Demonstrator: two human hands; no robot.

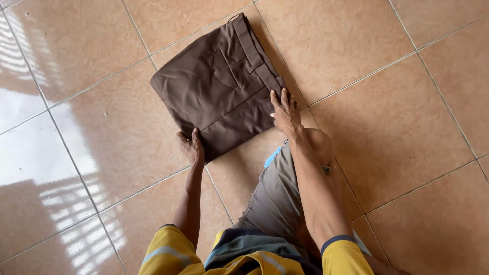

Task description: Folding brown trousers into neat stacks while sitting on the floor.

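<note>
The left hand (pixel 192 146) grips the near corner of the folded brown trousers (pixel 216 84); the right hand (pixel 285 111) lies flat, fingers spread, on their edge, floor (pixel 387 117) beneath.

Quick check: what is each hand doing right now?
Left hand: gripping the near corner of the folded brown trousers, fingers curled over the edge.
Right hand: open, fingers flat, pressing the trousers' right edge.
</note>
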